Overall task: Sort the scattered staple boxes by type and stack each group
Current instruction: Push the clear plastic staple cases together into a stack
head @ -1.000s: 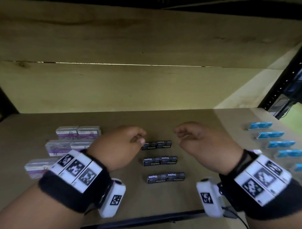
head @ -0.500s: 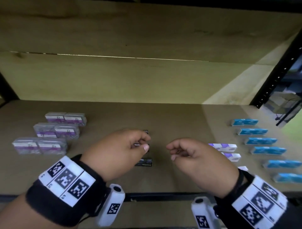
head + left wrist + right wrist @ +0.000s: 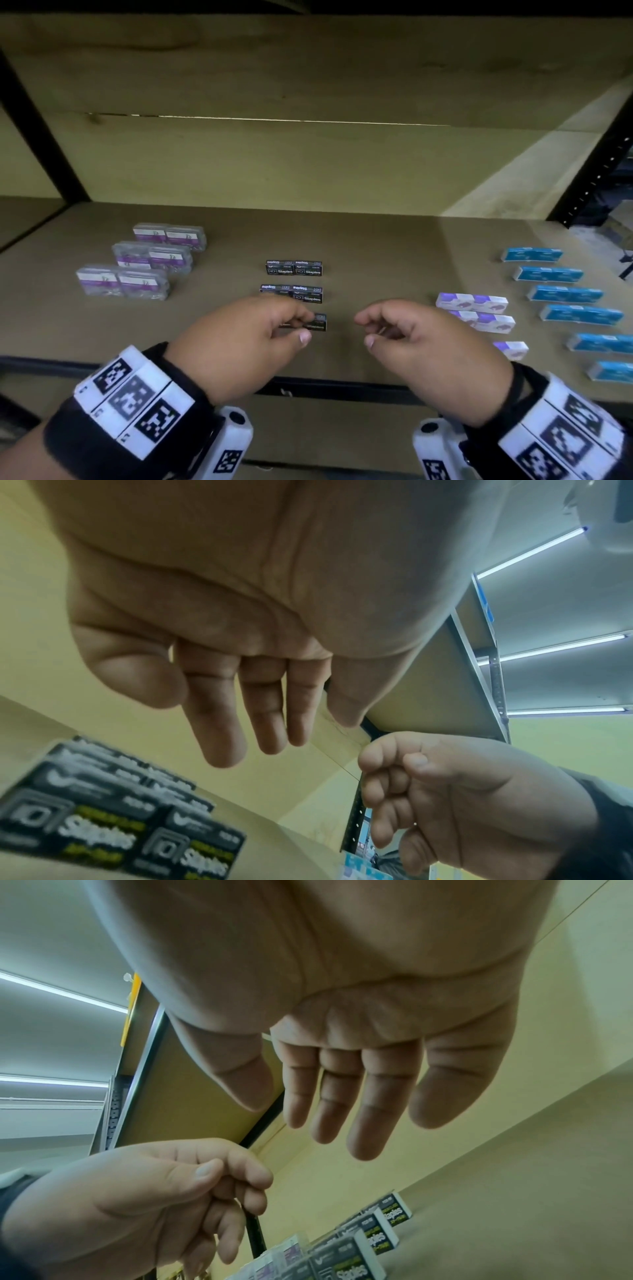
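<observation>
Three rows of black staple boxes [image 3: 294,268] lie in the middle of the shelf, and the nearest row [image 3: 320,322] is partly hidden by my left hand [image 3: 303,327]. That hand hovers over it with relaxed fingers [image 3: 222,723] that hold nothing. My right hand [image 3: 364,330] hangs just to the right, above bare shelf, with its fingers [image 3: 366,1110] loose and empty. Clear boxes with purple labels [image 3: 152,255] stand in rows at the left. White and purple boxes [image 3: 471,301] lie to the right, and blue boxes [image 3: 565,294] run in a column at the far right.
The wooden shelf [image 3: 376,246] has a back wall close behind the boxes and a dark front edge [image 3: 342,385] under my wrists. A black upright post [image 3: 596,171] stands at the right. Bare shelf separates the groups.
Both hands have drawn back from the far row of black boxes toward the shelf's front edge. The left thumb no longer touches the far box. The boxes have not moved.
</observation>
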